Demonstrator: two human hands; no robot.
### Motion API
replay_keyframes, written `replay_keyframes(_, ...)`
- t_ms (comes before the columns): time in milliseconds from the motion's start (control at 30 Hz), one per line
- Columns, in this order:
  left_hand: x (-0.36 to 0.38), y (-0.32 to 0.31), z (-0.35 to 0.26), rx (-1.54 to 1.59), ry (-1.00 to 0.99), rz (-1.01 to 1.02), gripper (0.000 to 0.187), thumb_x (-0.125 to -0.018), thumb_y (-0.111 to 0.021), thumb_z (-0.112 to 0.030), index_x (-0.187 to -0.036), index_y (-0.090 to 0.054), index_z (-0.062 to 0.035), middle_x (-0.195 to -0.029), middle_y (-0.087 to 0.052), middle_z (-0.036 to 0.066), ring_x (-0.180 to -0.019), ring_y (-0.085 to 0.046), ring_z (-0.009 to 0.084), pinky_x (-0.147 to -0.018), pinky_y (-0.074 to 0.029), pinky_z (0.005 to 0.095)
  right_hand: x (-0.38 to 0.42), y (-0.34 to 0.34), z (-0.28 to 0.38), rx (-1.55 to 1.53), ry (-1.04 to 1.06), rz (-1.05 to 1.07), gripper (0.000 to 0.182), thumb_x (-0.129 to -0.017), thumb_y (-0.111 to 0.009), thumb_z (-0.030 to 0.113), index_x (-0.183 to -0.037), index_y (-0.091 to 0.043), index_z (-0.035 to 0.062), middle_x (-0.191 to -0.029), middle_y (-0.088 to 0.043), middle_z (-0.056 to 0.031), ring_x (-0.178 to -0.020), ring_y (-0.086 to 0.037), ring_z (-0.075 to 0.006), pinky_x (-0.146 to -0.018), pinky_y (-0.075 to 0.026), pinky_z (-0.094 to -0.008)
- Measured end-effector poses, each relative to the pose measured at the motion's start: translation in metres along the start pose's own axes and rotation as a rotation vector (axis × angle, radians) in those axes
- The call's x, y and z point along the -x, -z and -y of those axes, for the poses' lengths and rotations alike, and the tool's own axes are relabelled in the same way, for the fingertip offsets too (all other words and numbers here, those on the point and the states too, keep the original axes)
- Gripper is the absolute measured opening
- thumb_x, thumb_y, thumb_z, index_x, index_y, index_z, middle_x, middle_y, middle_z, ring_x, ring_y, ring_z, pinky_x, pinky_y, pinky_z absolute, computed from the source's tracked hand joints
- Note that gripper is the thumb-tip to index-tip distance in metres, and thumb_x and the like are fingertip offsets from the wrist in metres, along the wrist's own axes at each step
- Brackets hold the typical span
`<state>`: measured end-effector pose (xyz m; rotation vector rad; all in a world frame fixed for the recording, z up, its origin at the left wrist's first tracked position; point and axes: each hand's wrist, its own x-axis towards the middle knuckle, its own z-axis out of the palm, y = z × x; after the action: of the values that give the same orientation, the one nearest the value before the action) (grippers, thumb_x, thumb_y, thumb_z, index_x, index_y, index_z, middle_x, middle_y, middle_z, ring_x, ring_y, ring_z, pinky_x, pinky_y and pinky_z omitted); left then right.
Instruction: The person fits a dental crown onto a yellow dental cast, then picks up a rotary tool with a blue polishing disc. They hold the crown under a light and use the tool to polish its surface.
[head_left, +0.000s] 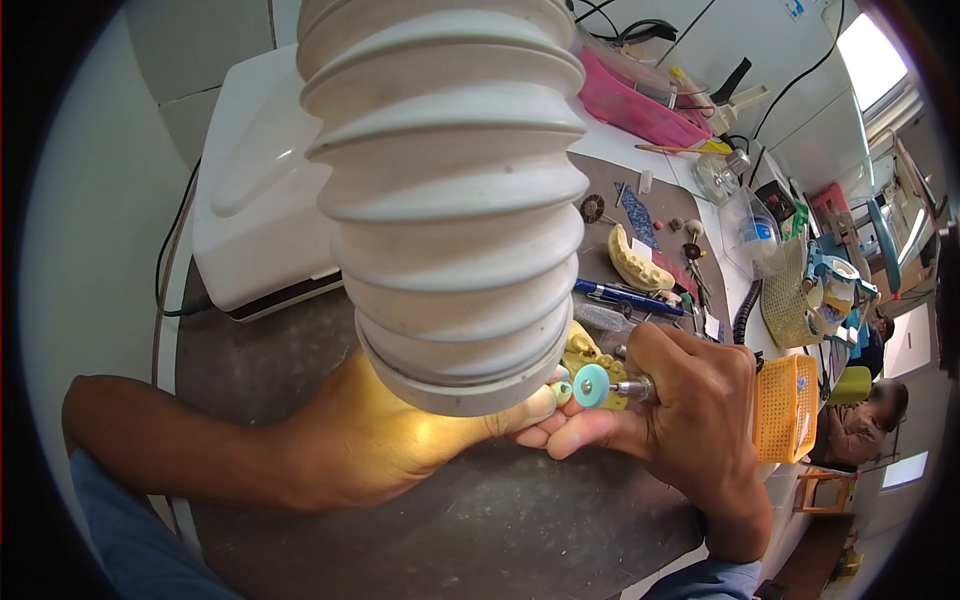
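Note:
My right hand [700,410] is closed around a rotary handpiece [634,388], of which only the metal front end shows. A turquoise grinding disc [591,386] is mounted on its tip. My left hand [410,435] pinches a small pale greenish piece [562,393], like a dental crown, between its fingertips. The disc's edge is right beside this piece, and the fingers of both hands meet below it. Just behind them lies a yellow dental model [582,345]. The hose mouth covers part of my left hand.
A wide white corrugated hose [450,200] hangs over the middle. To its left stands a white machine [250,190]. On the dark mat lie a cream dental cast [637,262], blue pens [630,297] and small discs. An orange basket [785,410] is at right; a person [858,430] sits beyond.

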<state>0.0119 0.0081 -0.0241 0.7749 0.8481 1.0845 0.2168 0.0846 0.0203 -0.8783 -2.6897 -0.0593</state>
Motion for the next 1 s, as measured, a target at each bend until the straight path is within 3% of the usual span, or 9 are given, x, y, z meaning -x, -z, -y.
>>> replay_keyframes(1000,0.0015,0.0019,-0.0011,-0.048,0.015,0.013,0.017,-0.093,-0.068,-0.016,-0.104,-0.066,-0.0029,-0.092,-0.069,0.002,-0.085,-0.062,0.0088,-0.077,-0.051,0.0262,0.0006,-0.0015,0.0014,0.004,0.011,0.009,0.069,-0.058,-0.075,0.072,-0.058,-0.044,0.0104,-0.049,-0.044,0.0007,-0.040,-0.050,-0.0152,-0.038,-0.037,-0.0323)
